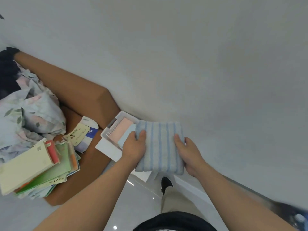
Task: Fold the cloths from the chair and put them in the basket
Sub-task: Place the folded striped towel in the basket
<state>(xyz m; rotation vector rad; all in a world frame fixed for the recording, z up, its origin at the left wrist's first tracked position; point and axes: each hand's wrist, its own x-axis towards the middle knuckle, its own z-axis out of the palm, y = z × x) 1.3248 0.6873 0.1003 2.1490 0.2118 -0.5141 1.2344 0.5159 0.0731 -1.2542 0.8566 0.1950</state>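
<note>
Left hand [134,145] and right hand [186,152] both gripping folded blue-striped cloth [160,145] by opposite edges, thumbs on top, at frame centre, overlapping right end of white basket [108,132]. Pink cloth [120,130] lying inside. Worth keeping fold flat, shifting left, lowering level onto stack, releasing both sides together. Floral cloth [33,110] lying crumpled on brown chair [93,100], frame left.

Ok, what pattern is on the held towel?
Folded towel: pale blue, darker blue stripes; head view.

Folded blue-striped cloth [160,147] over white basket [122,113]; inside: pink cloth [122,130], pale-blue cloth [128,136].
</note>
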